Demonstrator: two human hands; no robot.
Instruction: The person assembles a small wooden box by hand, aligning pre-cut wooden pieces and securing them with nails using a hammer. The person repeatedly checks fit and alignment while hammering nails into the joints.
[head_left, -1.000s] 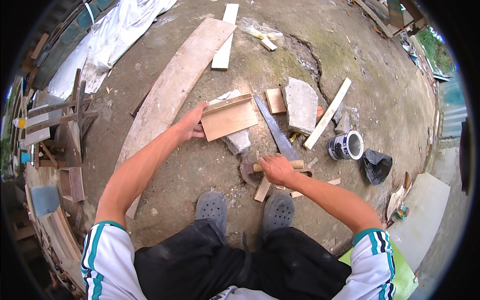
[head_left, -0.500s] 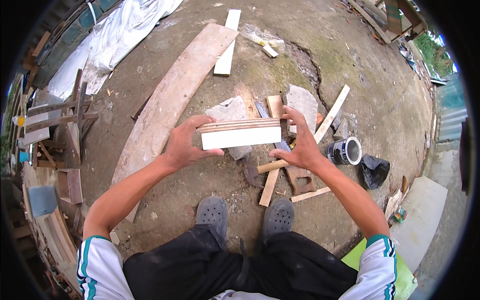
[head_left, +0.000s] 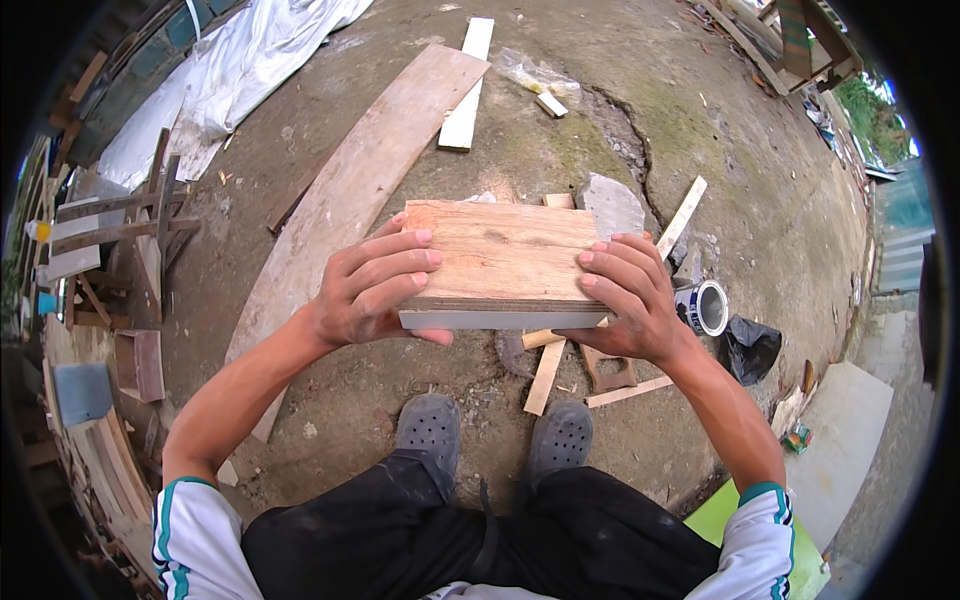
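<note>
Held level in front of me is a rectangular wooden block (head_left: 505, 250). Its bare plywood face is turned up toward me, and a white-painted side shows as a strip along the near edge. My left hand (head_left: 368, 288) grips the left end, fingers over the top and thumb underneath. At the other end my right hand (head_left: 640, 300) holds it the same way. On the ground below lie a hammer (head_left: 541, 338) and a handsaw, whose wooden handle (head_left: 607, 371) shows; the block hides the saw's blade. A thin wood strip (head_left: 543, 380) lies beside them.
A broken concrete slab (head_left: 612, 208) lies beyond the block. An open paint can (head_left: 703, 307) and black plastic bag (head_left: 750, 350) sit to the right. A long plank (head_left: 370, 165) stretches up the left, touching a white board (head_left: 468, 105). Scrap wood (head_left: 130, 230) is piled far left.
Both hands have tilted the block, so its broad plywood face now shows where the white side faced me before. It appears larger, and my fingers now lie over its top.
</note>
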